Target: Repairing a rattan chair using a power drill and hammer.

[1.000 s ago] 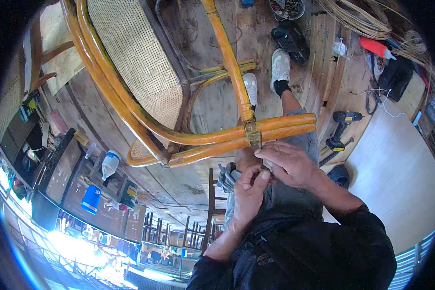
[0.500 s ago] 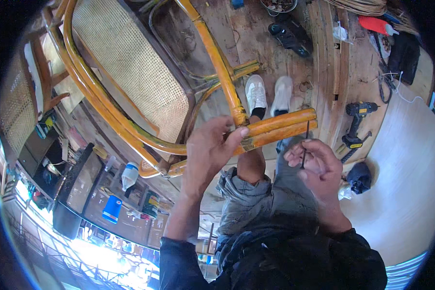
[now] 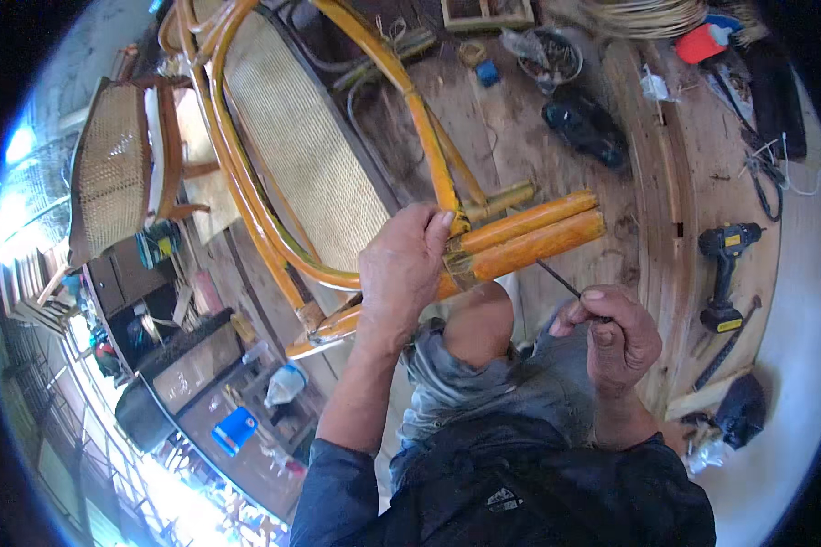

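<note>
A glossy yellow-orange rattan chair frame [image 3: 538,246] lies tilted across my lap side. My left hand [image 3: 400,260] is closed around the frame at the joint where an upright pole meets two parallel poles. In my right hand [image 3: 618,335] is a thin dark rod [image 3: 559,278], pinched between thumb and fingers. Its far tip comes near the underside of the lower parallel pole; whether it touches cannot be told. A woven cane panel [image 3: 315,169] fills the chair beyond my left hand.
At right, a cordless drill [image 3: 725,273] rests on the wooden floor [image 3: 529,118]. Farther off are a black shoe [image 3: 584,128], a bowl of scraps [image 3: 552,59] and a red bottle [image 3: 700,44]. A second cane chair [image 3: 109,173] stands left, near a blue container [image 3: 235,430].
The view has shifted. My right hand has turned, so the dark rod, upright before against the pole ends, now slants up and left below the lower pole. My left hand still grips the frame.
</note>
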Action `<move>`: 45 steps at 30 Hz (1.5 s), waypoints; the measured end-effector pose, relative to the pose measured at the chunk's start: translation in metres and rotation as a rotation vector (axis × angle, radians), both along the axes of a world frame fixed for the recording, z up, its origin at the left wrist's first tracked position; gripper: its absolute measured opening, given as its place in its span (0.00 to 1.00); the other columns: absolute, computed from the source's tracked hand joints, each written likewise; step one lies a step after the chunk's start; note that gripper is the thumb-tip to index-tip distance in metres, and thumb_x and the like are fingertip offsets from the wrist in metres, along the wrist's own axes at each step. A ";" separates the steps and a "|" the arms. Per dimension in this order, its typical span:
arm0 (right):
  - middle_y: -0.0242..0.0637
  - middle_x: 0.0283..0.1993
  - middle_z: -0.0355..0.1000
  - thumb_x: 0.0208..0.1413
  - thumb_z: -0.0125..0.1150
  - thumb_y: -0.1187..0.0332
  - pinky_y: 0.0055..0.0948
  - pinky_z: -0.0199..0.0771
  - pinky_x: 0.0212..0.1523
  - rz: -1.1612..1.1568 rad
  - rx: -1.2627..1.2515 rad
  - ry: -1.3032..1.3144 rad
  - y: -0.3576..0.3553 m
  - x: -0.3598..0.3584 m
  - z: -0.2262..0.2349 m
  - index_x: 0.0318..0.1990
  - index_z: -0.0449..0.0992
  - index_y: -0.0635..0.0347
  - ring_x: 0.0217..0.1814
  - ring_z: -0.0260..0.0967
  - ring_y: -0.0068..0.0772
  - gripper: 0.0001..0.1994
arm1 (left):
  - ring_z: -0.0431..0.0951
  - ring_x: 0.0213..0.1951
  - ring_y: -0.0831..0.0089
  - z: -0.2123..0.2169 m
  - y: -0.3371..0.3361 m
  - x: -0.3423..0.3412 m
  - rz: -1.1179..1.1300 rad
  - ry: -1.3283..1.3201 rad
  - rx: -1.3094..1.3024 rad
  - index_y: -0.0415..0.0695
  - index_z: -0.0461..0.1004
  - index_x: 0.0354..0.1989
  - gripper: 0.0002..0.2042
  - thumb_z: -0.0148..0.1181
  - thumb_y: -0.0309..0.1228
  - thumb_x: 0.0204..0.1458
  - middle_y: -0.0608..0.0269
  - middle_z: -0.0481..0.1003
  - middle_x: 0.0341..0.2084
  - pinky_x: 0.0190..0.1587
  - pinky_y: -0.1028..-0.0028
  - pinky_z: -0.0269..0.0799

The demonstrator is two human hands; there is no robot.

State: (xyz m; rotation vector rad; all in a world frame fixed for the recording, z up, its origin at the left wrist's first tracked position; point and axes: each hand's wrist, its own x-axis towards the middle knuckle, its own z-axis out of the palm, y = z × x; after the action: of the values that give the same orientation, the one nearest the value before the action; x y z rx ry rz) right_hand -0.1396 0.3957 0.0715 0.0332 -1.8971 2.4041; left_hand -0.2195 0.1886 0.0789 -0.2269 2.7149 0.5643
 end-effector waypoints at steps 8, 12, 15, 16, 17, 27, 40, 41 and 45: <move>0.41 0.25 0.69 0.59 0.47 0.63 0.37 0.71 0.35 -0.125 0.273 0.645 -0.035 0.014 -0.059 0.38 0.70 0.66 0.30 0.69 0.39 0.13 | 0.73 0.32 0.55 -0.014 -0.009 0.025 -0.219 0.482 -0.046 0.43 0.70 0.34 0.11 0.48 0.38 0.55 0.53 0.73 0.28 0.33 0.61 0.68; 0.42 0.31 0.71 0.55 0.51 0.70 0.34 0.71 0.39 -0.147 0.388 0.643 -0.053 0.027 -0.063 0.37 0.70 0.65 0.36 0.71 0.40 0.07 | 0.73 0.32 0.54 -0.011 -0.012 0.031 -0.215 0.735 0.009 0.44 0.69 0.35 0.09 0.47 0.35 0.55 0.53 0.73 0.28 0.32 0.60 0.68; 0.43 0.36 0.72 0.51 0.54 0.75 0.32 0.71 0.40 -0.160 0.454 0.582 -0.060 0.029 -0.060 0.39 0.71 0.63 0.39 0.71 0.41 0.07 | 0.73 0.32 0.53 -0.007 -0.013 0.029 -0.183 0.731 0.016 0.43 0.68 0.34 0.09 0.47 0.35 0.55 0.53 0.73 0.28 0.33 0.60 0.68; 0.43 0.37 0.71 0.51 0.54 0.75 0.31 0.71 0.40 -0.169 0.479 0.566 -0.060 0.029 -0.060 0.39 0.71 0.63 0.39 0.71 0.41 0.07 | 0.74 0.32 0.53 -0.007 -0.013 0.029 -0.176 0.711 -0.007 0.43 0.68 0.34 0.09 0.46 0.35 0.55 0.53 0.73 0.28 0.33 0.60 0.68; 0.43 0.37 0.71 0.51 0.54 0.75 0.31 0.71 0.40 -0.160 0.492 0.575 -0.059 0.028 -0.060 0.39 0.71 0.63 0.39 0.71 0.41 0.07 | 0.74 0.32 0.53 -0.007 -0.013 0.028 -0.169 0.720 0.003 0.43 0.68 0.34 0.09 0.46 0.35 0.55 0.53 0.73 0.28 0.33 0.60 0.68; 0.43 0.37 0.72 0.49 0.55 0.76 0.32 0.71 0.40 -0.129 0.446 0.520 -0.061 0.033 -0.072 0.40 0.71 0.62 0.39 0.71 0.42 0.09 | 0.75 0.31 0.52 -0.014 -0.009 0.024 -0.179 0.738 -0.012 0.43 0.70 0.36 0.10 0.47 0.36 0.55 0.50 0.74 0.27 0.32 0.60 0.68; 0.41 0.33 0.71 0.42 0.60 0.78 0.35 0.71 0.36 -0.196 0.696 0.771 -0.079 0.043 -0.060 0.40 0.71 0.63 0.35 0.70 0.43 0.14 | 0.73 0.29 0.60 -0.014 -0.027 0.081 -0.330 1.112 0.338 0.44 0.70 0.37 0.09 0.56 0.24 0.46 0.56 0.72 0.26 0.33 0.65 0.67; 0.41 0.33 0.71 0.42 0.60 0.78 0.35 0.71 0.36 -0.204 0.704 0.748 -0.083 0.043 -0.058 0.40 0.71 0.63 0.35 0.70 0.43 0.14 | 0.73 0.29 0.60 -0.018 -0.029 0.090 -0.322 1.066 0.319 0.44 0.70 0.37 0.09 0.56 0.24 0.46 0.56 0.72 0.26 0.33 0.65 0.67; 0.39 0.32 0.69 0.40 0.63 0.74 0.35 0.70 0.33 -0.258 0.708 0.783 -0.087 0.040 -0.056 0.38 0.72 0.62 0.33 0.69 0.42 0.14 | 0.72 0.34 0.63 -0.033 -0.028 0.103 -0.639 1.096 0.151 0.43 0.71 0.38 0.14 0.59 0.24 0.40 0.60 0.72 0.31 0.39 0.66 0.65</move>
State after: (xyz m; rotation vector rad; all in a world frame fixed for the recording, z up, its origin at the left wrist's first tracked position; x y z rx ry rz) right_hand -0.1000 0.3091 0.0153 0.6165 -2.0154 1.1722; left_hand -0.1162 0.1605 0.0455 1.3031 3.3764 0.8356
